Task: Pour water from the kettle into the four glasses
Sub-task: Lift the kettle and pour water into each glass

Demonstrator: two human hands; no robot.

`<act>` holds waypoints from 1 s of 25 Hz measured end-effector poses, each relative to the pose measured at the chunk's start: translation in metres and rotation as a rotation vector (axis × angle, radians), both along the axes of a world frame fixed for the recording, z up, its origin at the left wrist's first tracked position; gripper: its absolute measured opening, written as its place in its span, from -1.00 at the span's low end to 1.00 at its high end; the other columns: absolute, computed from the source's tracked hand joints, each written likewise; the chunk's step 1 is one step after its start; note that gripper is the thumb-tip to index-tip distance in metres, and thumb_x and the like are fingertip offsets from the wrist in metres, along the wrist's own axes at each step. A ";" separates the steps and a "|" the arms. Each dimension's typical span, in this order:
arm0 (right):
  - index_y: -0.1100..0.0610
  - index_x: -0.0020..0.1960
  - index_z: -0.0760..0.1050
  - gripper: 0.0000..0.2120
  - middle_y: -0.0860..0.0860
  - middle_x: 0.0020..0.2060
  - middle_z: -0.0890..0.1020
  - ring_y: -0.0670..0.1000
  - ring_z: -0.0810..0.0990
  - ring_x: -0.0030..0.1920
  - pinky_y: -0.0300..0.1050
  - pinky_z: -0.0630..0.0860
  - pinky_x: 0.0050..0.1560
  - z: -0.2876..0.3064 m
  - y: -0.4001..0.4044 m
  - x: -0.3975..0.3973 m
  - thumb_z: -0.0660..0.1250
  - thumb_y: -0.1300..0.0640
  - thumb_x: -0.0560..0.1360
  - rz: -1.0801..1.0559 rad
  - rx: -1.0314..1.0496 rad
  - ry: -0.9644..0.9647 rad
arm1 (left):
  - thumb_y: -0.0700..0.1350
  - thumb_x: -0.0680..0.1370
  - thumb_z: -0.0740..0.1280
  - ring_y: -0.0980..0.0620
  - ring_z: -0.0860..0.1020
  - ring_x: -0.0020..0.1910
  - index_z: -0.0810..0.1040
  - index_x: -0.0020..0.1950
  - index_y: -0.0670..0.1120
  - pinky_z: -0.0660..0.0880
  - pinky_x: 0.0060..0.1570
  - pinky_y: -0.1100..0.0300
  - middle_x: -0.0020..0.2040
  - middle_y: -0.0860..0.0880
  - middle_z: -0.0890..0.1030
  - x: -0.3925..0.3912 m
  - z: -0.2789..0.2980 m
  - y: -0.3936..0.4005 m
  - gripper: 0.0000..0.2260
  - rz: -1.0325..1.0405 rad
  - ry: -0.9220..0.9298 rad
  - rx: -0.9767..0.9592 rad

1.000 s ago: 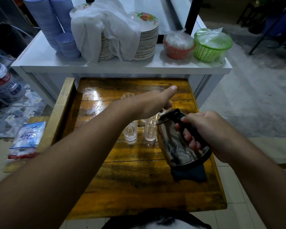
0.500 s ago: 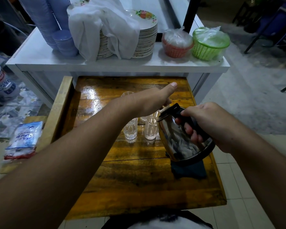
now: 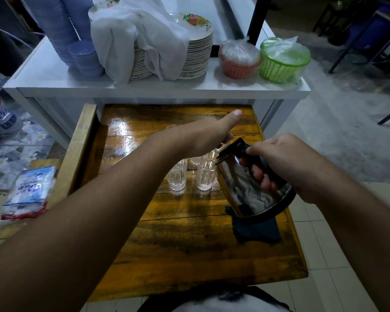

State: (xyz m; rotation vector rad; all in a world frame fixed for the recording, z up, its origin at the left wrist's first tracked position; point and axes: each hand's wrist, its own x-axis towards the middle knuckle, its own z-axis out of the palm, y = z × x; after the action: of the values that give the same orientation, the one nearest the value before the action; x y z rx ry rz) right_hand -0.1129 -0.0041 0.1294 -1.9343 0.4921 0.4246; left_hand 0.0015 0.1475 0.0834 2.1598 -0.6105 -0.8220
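A steel kettle with a black handle hangs tilted over the wooden table, its spout end leaning toward the glasses. My right hand grips the handle. My left hand reaches across above the glasses with the thumb stretched out; its fingers curl down at the kettle's top and are hidden. Two clear glasses stand in front, the left one and the right one beside the kettle. Two more behind them are mostly covered by my left arm.
A dark cloth lies under the kettle. Behind the table a white counter carries stacked plates under a cloth, blue bowls, and an orange basket and green basket. A plastic packet lies at the left.
The kettle has risen slightly off the dark cloth and tilted further toward the glasses. My left hand stays above the glasses near the kettle's top.
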 end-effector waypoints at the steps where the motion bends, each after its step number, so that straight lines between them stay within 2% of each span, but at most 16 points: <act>1: 0.28 -0.11 0.65 -0.68 0.04 -0.54 0.54 -0.03 0.44 -0.58 -0.24 0.34 -0.60 0.001 0.000 0.000 0.24 0.10 0.63 0.000 -0.001 -0.001 | 0.49 0.44 -0.17 -0.03 0.55 0.28 0.59 0.35 -0.08 0.35 0.39 -0.13 0.32 -0.10 0.61 0.000 0.000 0.000 -0.10 -0.001 0.000 0.001; 14: 0.27 -0.14 0.65 -0.66 0.02 -0.57 0.54 -0.05 0.43 -0.63 -0.17 0.34 -0.53 0.012 -0.001 0.004 0.26 0.07 0.62 0.040 -0.097 -0.035 | 0.48 0.43 -0.18 -0.07 0.50 0.35 0.52 0.41 -0.08 0.34 0.40 -0.14 0.38 -0.12 0.56 -0.001 0.010 -0.001 -0.09 -0.024 -0.032 0.020; 19: 0.26 -0.14 0.66 -0.67 0.02 -0.57 0.55 -0.04 0.43 -0.63 -0.18 0.33 -0.52 0.014 -0.003 0.005 0.27 0.07 0.62 0.038 -0.110 -0.047 | 0.48 0.43 -0.17 -0.06 0.53 0.30 0.57 0.36 -0.09 0.36 0.38 -0.14 0.33 -0.12 0.59 -0.002 0.014 -0.001 -0.10 -0.017 -0.031 0.004; 25: 0.24 -0.16 0.67 -0.66 0.02 -0.57 0.54 -0.04 0.41 -0.63 -0.26 0.29 -0.61 0.016 -0.006 0.004 0.29 0.03 0.60 0.053 -0.141 -0.083 | 0.49 0.43 -0.17 -0.07 0.52 0.32 0.58 0.35 -0.06 0.35 0.38 -0.16 0.35 -0.12 0.59 -0.003 0.016 -0.003 -0.11 -0.016 -0.042 -0.006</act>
State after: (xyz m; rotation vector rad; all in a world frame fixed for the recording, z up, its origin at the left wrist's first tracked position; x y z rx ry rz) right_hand -0.1093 -0.0097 0.1456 -2.0954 0.4274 0.3492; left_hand -0.0018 0.1450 0.0998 2.1743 -0.6508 -0.7846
